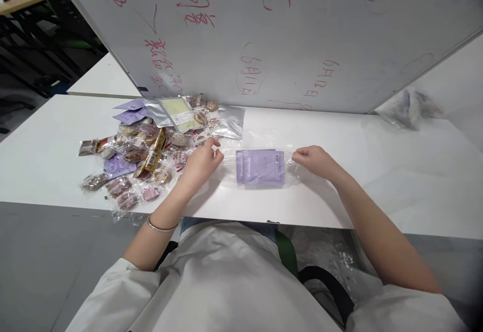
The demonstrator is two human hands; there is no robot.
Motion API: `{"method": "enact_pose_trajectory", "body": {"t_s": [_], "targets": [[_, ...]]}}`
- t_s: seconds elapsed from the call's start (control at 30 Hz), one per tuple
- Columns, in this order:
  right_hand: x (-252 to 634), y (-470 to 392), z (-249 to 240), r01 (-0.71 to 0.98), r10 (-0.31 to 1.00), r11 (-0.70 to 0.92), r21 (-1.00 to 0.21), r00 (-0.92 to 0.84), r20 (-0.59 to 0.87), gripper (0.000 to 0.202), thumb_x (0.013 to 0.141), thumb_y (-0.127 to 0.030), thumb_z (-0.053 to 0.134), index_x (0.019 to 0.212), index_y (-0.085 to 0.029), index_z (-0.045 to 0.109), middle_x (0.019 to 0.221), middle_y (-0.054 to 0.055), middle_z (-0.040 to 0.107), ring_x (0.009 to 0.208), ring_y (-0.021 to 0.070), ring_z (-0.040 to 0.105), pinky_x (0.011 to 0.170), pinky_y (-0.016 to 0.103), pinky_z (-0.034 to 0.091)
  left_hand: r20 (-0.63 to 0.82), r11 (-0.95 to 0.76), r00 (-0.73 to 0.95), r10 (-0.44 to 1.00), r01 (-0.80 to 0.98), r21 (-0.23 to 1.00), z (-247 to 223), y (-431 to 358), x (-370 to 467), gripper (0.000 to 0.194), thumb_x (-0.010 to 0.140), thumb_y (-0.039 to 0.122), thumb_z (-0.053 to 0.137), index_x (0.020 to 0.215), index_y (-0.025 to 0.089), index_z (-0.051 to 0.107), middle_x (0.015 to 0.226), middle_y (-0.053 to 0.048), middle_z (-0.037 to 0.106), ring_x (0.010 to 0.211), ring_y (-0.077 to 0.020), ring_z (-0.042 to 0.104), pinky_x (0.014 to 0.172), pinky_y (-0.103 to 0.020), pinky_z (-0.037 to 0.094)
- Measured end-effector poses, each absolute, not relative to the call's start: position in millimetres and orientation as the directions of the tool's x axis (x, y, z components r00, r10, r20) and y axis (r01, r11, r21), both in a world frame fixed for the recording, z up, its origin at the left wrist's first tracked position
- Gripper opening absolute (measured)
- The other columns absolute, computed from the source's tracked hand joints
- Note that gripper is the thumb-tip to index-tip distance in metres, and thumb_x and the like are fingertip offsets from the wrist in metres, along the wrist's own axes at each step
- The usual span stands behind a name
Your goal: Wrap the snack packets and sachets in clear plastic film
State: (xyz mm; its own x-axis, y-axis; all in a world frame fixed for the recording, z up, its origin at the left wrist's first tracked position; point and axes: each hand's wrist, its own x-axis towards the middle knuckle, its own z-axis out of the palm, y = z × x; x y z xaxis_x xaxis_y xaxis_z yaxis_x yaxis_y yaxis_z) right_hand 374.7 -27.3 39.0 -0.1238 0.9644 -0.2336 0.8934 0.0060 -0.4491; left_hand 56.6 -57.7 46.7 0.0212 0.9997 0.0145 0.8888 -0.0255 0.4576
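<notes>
A clear plastic bag (228,157) lies stretched out over the white table in front of me, with purple packets (260,167) inside it. The packets overlap, and one shows a barcode near its right edge. My left hand (204,162) is at the bag's left end, thumb and forefinger curled on the thin film. At the opposite end my right hand (314,162) pinches the gathered plastic in closed fingers. Beside my left hand spreads a pile of wrapped snacks (136,156), with a gold-wrapped bar (155,152) among them.
Behind the table (324,201) stands a whiteboard (287,45) with red writing. A silver pouch (232,120) and purple packets (132,110) lie at the pile's back. Crumpled clear plastic (411,108) sits at the back right. More clear plastic (324,251) is below the table edge.
</notes>
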Motion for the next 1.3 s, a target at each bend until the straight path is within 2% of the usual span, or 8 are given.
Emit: {"method": "enact_pose_trajectory", "body": {"t_s": [0.1,0.23,0.43,0.57,0.7,0.93,1.17,1.3], "targets": [[370,-26,26,0.966,0.973,0.099,-0.238,-0.144,-0.180,0.026,0.077,-0.031,0.050,0.055,-0.021,0.043,0.056,0.000,0.050,0.055,0.0140,0.041,0.058,0.029,0.032,-0.028,-0.132,0.143,0.989,0.961,0.244,39,-56,60,0.029,0.094,0.024,0.044,0.120,0.016,0.056,0.074,-0.006,0.063,0.067,-0.0227,0.061,0.062,-0.032,0.042],[375,-47,15,0.937,0.915,0.343,-0.066,-0.318,0.250,0.018,0.084,-0.028,0.050,0.082,-0.017,0.064,0.088,0.012,0.068,0.084,0.0261,0.061,0.081,0.041,0.045,0.141,-0.366,0.353,0.925,0.927,0.078,34,-63,57,0.030,0.095,0.020,0.045,0.121,0.012,0.057,0.113,-0.020,0.062,0.107,-0.0328,0.059,0.086,-0.044,0.047],[404,-88,10,0.684,0.716,0.698,-0.212,-0.664,0.217,0.053,0.087,-0.025,0.053,0.140,-0.022,0.050,0.141,0.009,0.057,0.131,0.0266,0.052,0.101,0.043,0.049,0.050,-0.701,0.731,0.680,0.629,0.335,32,-80,41,0.054,0.091,0.038,0.059,0.140,0.020,0.046,0.143,-0.015,0.051,0.130,-0.0302,0.050,0.103,-0.045,0.046],[418,-84,-6,0.747,0.772,0.631,-0.209,-0.575,0.272,0.037,0.092,-0.019,0.041,0.120,-0.023,0.064,0.121,0.006,0.070,0.113,0.0233,0.065,0.090,0.039,0.055,-0.010,-0.608,0.668,0.744,0.684,0.402,28,-73,34,0.039,0.095,0.016,0.039,0.130,0.020,0.056,0.138,-0.010,0.059,0.133,-0.0259,0.051,0.107,-0.044,0.043],[415,-70,-4,0.873,0.899,0.416,-0.255,-0.355,0.255,0.027,0.090,-0.022,0.038,0.083,-0.022,0.064,0.081,0.005,0.071,0.069,0.0191,0.066,0.060,0.031,0.049,-0.051,-0.444,0.526,0.849,0.762,0.471,37,-63,36,0.033,0.096,0.018,0.036,0.120,0.019,0.059,0.115,-0.010,0.071,0.103,-0.0244,0.068,0.084,-0.035,0.053],[386,-57,-1,0.999,0.999,0.037,-0.029,-0.036,0.024,0.021,0.086,-0.024,0.043,0.098,-0.018,0.059,0.069,0.005,0.067,0.049,0.0184,0.052,0.052,0.031,0.033,-0.131,-0.444,0.457,0.879,0.888,0.120,22,-58,59,0.028,0.093,0.009,0.037,0.113,0.014,0.056,0.085,-0.013,0.070,0.073,-0.0245,0.069,0.068,-0.035,0.050],[396,-77,14,0.913,0.840,0.406,-0.033,-0.359,0.408,0.043,0.088,-0.034,0.053,0.127,-0.015,0.056,0.128,0.019,0.061,0.122,0.0365,0.054,0.098,0.053,0.042,0.269,-0.456,0.437,0.858,0.890,0.010,18,-79,68,0.036,0.094,0.010,0.035,0.125,0.011,0.053,0.120,-0.023,0.060,0.110,-0.0343,0.059,0.086,-0.050,0.050],[383,-116,19,0.817,0.797,0.551,-0.168,-0.457,0.394,0.024,0.091,-0.031,0.050,0.107,-0.022,0.067,0.108,0.011,0.070,0.107,0.0284,0.064,0.087,0.043,0.052,0.317,-0.688,0.626,0.713,0.711,0.142,24,-108,75,0.026,0.099,0.018,0.038,0.113,0.016,0.060,0.101,-0.013,0.066,0.094,-0.0238,0.064,0.079,-0.038,0.054]]}}
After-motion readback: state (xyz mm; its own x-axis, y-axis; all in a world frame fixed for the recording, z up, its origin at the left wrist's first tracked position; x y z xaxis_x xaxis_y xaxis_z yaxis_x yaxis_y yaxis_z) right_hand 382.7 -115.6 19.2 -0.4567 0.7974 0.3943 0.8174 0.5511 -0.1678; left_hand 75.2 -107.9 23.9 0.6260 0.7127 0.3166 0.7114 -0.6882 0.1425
